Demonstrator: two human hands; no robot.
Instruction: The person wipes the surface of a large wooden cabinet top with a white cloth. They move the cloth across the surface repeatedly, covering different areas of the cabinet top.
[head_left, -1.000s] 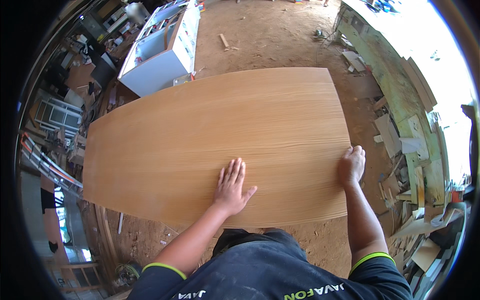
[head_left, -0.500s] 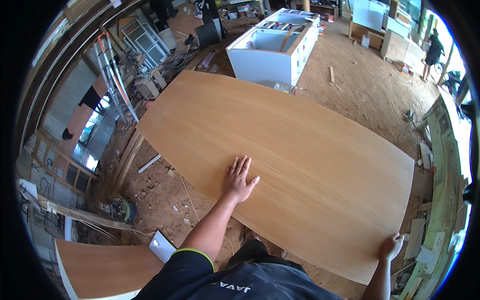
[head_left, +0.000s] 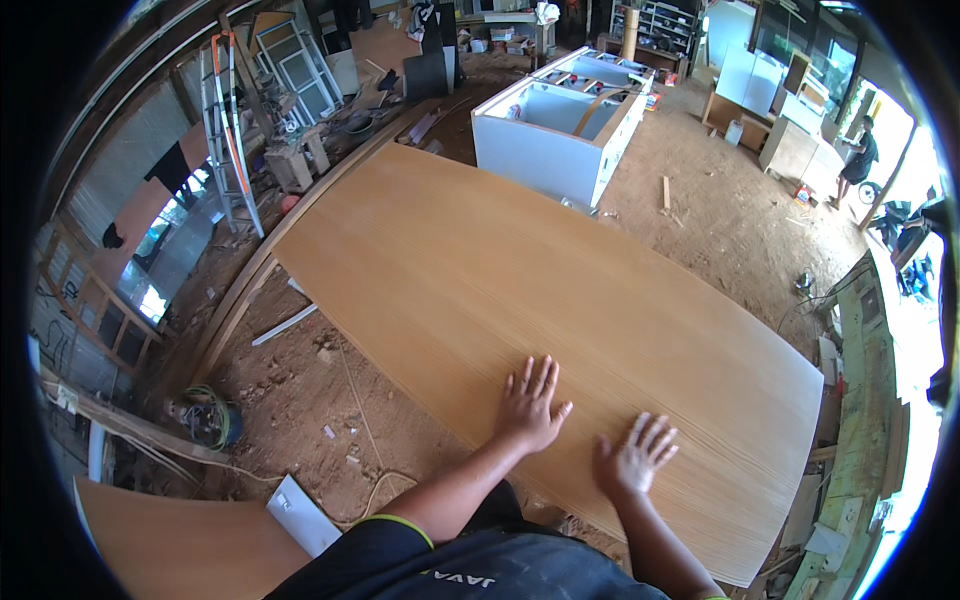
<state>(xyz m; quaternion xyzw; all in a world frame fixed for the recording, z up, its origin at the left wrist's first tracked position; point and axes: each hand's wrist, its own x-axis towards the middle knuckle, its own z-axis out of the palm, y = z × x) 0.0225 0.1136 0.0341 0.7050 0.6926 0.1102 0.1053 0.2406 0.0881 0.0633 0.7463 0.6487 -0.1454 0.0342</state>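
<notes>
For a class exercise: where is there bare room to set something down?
Bare: the wood-grain panel, from the left hand to its far-left corner; and dirt floor right of the white cabinet, around a wood strip. Crowded: beside the ladder and along the greenish bench.

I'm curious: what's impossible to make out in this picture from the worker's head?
All in the head view:
What supports the large wood-grain panel: the panel itself hides it.
Whether the right hand touches it or hovers: its own back hides the palm, and the fingers look blurred.
The near end of the brown panel at lower left: cut off by the lower edge.
What the distant person is handling: too small to tell.
</notes>
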